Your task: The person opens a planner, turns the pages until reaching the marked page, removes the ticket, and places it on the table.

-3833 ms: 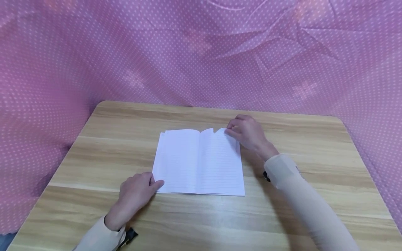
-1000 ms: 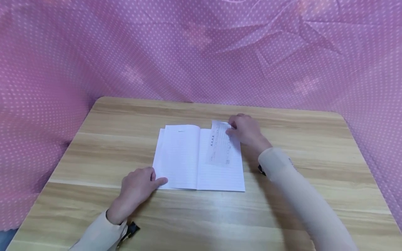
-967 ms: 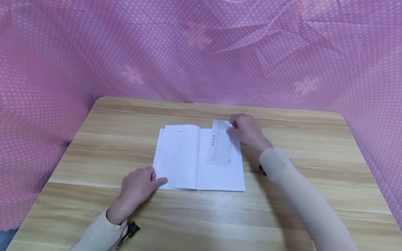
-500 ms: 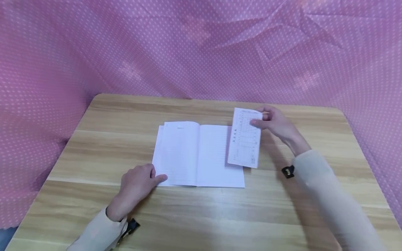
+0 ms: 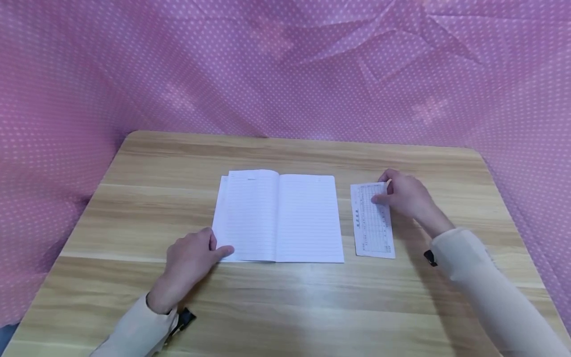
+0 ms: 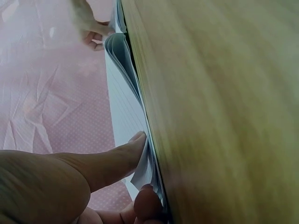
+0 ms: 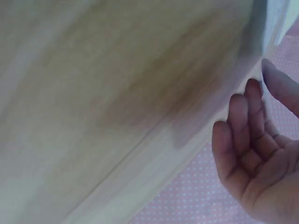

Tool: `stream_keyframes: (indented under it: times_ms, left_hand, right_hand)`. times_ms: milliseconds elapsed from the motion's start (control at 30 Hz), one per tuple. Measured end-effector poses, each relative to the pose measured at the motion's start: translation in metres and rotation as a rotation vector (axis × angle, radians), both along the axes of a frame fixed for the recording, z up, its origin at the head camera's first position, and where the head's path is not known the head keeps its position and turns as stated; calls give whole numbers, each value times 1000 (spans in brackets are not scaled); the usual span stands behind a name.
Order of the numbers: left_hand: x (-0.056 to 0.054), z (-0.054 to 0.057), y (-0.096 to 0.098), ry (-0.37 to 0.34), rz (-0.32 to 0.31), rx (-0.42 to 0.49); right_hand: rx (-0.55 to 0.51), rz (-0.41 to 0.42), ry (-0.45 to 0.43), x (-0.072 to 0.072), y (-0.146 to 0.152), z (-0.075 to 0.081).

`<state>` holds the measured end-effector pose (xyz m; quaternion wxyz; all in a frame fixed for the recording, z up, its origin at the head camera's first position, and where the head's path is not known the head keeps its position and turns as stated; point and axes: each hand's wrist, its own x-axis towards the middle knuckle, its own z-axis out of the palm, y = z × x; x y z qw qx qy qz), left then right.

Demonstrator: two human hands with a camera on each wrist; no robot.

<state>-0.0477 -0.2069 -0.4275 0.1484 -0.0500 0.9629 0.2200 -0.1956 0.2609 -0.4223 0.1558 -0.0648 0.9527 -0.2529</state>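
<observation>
An open lined notebook [image 5: 310, 218] lies on the wooden table, pages up. My left hand [image 5: 189, 260] pinches its lower left corner; in the left wrist view the thumb [image 6: 124, 156] presses the page while fingertips sit at the edge below. To the right of the notebook, a small printed paper form [image 5: 373, 233] with a ruled grid is low over or on the table; I cannot tell which. My right hand [image 5: 408, 198] pinches its upper right part, thumb on top. In the right wrist view the right hand [image 7: 261, 154] has its fingers curled near the thumb.
The wooden table [image 5: 285, 307] has rounded far corners. Behind and at both sides hangs a pink dotted cloth [image 5: 285, 74]. A black strap end [image 5: 185, 318] shows under the left sleeve, another under the right sleeve.
The right hand has drawn the printed form off the notebook's right page, lifted it, and carried it right and down beside the notebook. The left hand keeps its hold on the corner.
</observation>
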Motion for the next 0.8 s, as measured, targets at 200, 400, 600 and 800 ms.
stream_keyframes:
  times_ms: [200, 400, 600, 800]
  left_hand:
    - [0, 0, 0, -1, 7, -6]
    - [0, 1, 0, 8, 9, -18]
    - [-6, 9, 0, 29, 10, -48]
    - [-45, 32, -5, 74, -27, 72]
  right_hand:
    - [122, 2, 30, 3, -2, 0]
    - [164, 32, 116, 9, -2, 2]
    - [110, 315, 313, 38, -28, 4]
    - [43, 654, 406, 80, -56, -5]
